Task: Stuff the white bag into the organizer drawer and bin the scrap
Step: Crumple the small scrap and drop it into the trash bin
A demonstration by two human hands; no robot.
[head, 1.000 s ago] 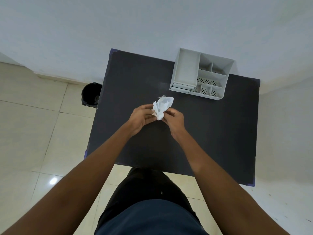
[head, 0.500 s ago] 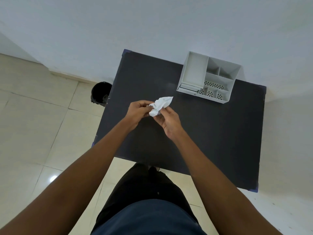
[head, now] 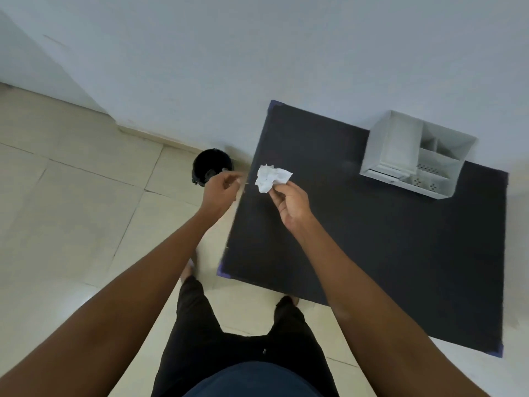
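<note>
My right hand pinches a crumpled white bag above the left edge of the black table. My left hand is off the table to the left, over the floor just in front of a black bin. Its fingers are pinched together on a thin scrap, which is barely visible. The white organizer stands at the table's far right, with its drawer at the lower left slightly pulled out.
The bin stands on the tiled floor against the wall, beside the table's far left corner. My legs are at the table's near left corner. The organizer's other compartments are open on top, and some have perforated walls.
My hands have separated: the left moved left off the table toward the bin, while the right kept the white bag. My view swung left, so the table sits further right.
</note>
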